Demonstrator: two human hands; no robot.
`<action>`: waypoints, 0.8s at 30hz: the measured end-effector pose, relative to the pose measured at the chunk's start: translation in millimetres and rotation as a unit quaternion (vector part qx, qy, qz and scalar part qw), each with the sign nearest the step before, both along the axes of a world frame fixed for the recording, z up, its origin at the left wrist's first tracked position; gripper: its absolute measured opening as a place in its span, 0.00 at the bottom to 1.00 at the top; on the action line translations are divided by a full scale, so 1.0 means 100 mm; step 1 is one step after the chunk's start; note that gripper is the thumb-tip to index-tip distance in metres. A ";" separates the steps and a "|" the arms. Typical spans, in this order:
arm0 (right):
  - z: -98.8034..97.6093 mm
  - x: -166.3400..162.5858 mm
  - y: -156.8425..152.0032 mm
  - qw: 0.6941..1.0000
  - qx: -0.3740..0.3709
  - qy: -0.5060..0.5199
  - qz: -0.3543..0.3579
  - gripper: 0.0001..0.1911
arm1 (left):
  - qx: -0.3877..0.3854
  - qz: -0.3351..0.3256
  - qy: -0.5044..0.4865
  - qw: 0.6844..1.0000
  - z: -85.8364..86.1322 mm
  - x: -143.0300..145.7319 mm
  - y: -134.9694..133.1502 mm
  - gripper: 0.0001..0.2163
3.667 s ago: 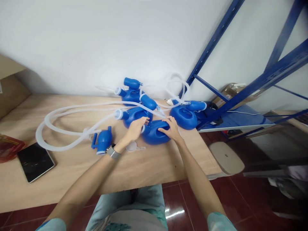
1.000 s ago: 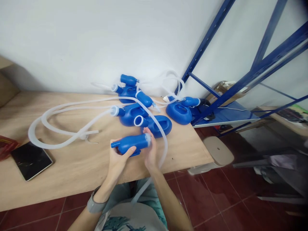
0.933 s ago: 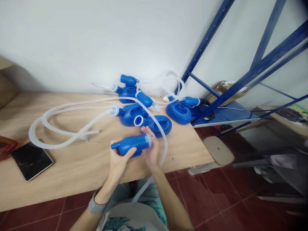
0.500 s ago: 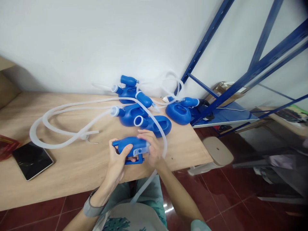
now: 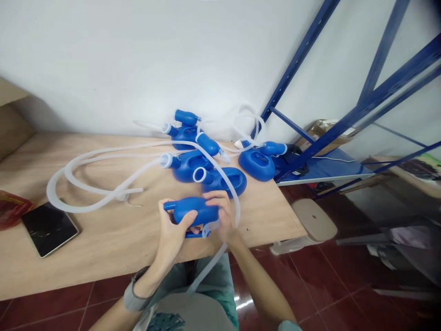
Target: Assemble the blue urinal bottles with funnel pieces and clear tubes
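Between my hands, over the table's front edge, is a blue plastic bottle-shaped part (image 5: 193, 208) with a narrow spout at its left end and a blue bar along its underside. My left hand (image 5: 174, 230) grips its left end, thumb pressed on the near side. My right hand (image 5: 223, 214) is closed round the right end, fingers curled over the top. Near those fingers a translucent strap with a hole (image 5: 207, 228) hangs beside the blue bar. A translucent hose (image 5: 210, 268) passes by my right wrist and down to my lap.
Several blue urinal bottles (image 5: 225, 181) stand behind my hands, with smaller blue heads among them. Coiled hose (image 5: 86, 208) and a dark phone (image 5: 50, 229) lie on the wooden table (image 5: 113, 239) to the left. A blue metal rack (image 5: 299, 55) and a stool (image 5: 313, 220) are to the right.
The translucent strap has swung from the front of the held part down to the blue bar. My right hand's fingers have curled in more. The view has shifted slightly.
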State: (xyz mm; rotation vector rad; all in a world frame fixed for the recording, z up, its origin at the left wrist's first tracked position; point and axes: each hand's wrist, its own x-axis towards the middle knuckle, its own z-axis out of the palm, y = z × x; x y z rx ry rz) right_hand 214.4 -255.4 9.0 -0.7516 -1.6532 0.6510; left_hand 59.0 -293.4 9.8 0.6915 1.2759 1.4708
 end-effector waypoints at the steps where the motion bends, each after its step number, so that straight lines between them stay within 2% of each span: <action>1: 0.00 -0.01 -0.02 1.000 -0.028 0.012 -0.004 0.23 | 0.022 0.009 0.022 0.999 -0.02 0.01 0.00 0.34; 4: 0.08 -0.03 -0.07 0.988 -0.141 0.056 0.012 0.26 | 0.110 0.073 0.094 0.987 -0.04 0.01 0.01 0.37; 7: 0.17 -0.04 -0.07 0.955 -0.273 0.102 0.056 0.30 | 0.167 0.097 0.143 0.971 -0.04 -0.02 0.04 0.38; 9: 0.21 -0.06 -0.06 0.936 -0.320 0.126 0.076 0.31 | 0.189 0.081 0.167 0.964 -0.07 -0.03 0.05 0.38; 11: 0.23 -0.09 -0.04 0.933 -0.326 0.140 0.056 0.29 | 0.198 0.080 0.188 0.959 -0.11 -0.04 0.04 0.39; 15: 0.19 -0.17 -0.06 0.961 -0.263 0.085 -0.018 0.23 | 0.134 0.116 0.175 0.968 -0.18 -0.03 -0.02 0.41; 18: 0.16 -0.14 -0.06 0.989 -0.142 0.017 -0.029 0.21 | 0.035 0.047 0.046 0.997 -0.15 -0.02 -0.04 0.37; 21: 0.20 -0.04 0.02 0.998 -0.005 -0.068 0.015 0.19 | -0.085 -0.028 -0.101 0.991 -0.03 0.00 -0.01 0.31; 24: 0.27 0.05 0.18 0.985 0.055 -0.131 0.093 0.19 | -0.203 -0.055 -0.192 0.959 0.10 0.00 0.06 0.23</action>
